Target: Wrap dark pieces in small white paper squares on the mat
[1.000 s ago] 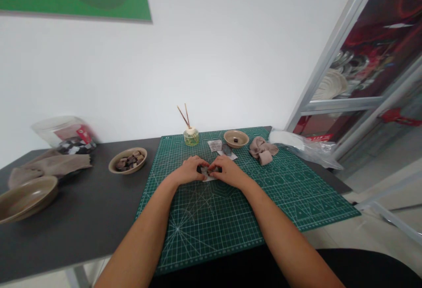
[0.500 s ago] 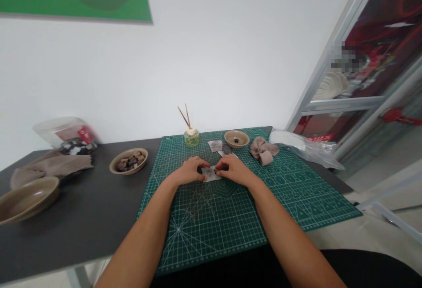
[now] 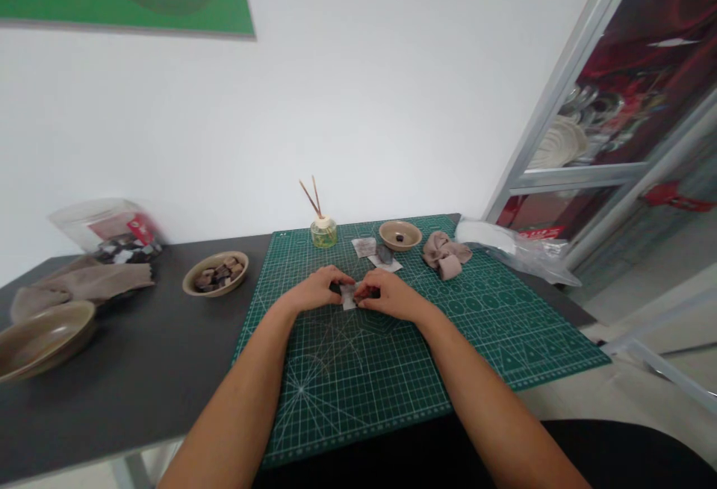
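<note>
A small whitish sheet with grey smudges lies on the green cutting mat, between my two hands. At the sheet's left edge, my left hand is closed, thumb and fingertips holding it against the mat. My right hand is closed in a pinch over the sheet's right part. Its fingertips hold a small dark piece, mostly hidden by the fingers. Just beyond my right hand lie another smudged sheet and a dark grey pad on a white sheet.
A bowl with one dark piece stands behind my hands, beside a crumpled brown cloth. To the left is a bowl of brown blocks. A reed diffuser stands near the wall; a plastic bag lies at right.
My right hand slid right across the sheet, uncovering more of it, then came back left toward my left hand. My left hand stayed at the sheet's left edge.
</note>
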Action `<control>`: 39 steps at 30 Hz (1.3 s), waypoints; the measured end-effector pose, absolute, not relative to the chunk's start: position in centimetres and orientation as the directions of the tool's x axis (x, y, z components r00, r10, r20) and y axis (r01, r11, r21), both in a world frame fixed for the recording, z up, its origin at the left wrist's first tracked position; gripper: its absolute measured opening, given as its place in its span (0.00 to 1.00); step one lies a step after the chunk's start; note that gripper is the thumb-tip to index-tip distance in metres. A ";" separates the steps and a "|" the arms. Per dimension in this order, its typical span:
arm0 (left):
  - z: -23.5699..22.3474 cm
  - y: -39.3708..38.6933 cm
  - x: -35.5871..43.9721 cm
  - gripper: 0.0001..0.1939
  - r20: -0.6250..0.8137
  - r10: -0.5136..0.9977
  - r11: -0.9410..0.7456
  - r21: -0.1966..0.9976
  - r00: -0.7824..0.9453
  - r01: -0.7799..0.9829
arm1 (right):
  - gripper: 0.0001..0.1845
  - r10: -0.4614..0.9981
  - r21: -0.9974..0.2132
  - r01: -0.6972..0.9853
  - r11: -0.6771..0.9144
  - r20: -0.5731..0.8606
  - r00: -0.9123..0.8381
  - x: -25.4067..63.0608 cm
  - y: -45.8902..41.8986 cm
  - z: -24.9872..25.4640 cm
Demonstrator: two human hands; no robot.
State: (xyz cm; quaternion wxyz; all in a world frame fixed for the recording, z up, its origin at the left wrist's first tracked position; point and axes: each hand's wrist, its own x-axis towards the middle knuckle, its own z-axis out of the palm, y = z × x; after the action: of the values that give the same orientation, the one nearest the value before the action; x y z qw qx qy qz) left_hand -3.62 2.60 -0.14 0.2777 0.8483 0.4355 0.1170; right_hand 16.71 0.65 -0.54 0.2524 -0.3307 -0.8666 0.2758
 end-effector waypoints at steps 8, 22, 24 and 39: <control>-0.4 3.0 -3.8 0.22 -0.052 0.798 -0.436 0.638 0.601 0.634 | 0.05 0.689 -0.578 0.447 0.683 0.308 -0.656 16.3 0.6 -0.6; -0.6 3.1 -3.5 0.21 -0.048 0.824 -0.411 0.635 0.564 0.654 | 0.06 0.678 -0.572 0.438 0.694 0.315 -0.664 15.8 0.5 -0.8; -0.4 3.0 -3.5 0.20 -0.047 0.819 -0.419 0.631 0.572 0.652 | 0.05 0.671 -0.576 0.424 0.699 0.322 -0.668 15.7 0.5 -0.7; -0.8 3.2 -3.7 0.20 -0.040 0.821 -0.412 0.650 0.570 0.639 | 0.05 0.676 -0.549 0.452 0.703 0.319 -0.664 15.8 0.5 -0.8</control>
State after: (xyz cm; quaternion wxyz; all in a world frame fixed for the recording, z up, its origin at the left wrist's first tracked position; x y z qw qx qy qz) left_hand -3.67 3.22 -0.82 0.3157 0.8278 0.4408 0.1438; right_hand 15.76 0.46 -0.78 0.2582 -0.3183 -0.8859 0.2173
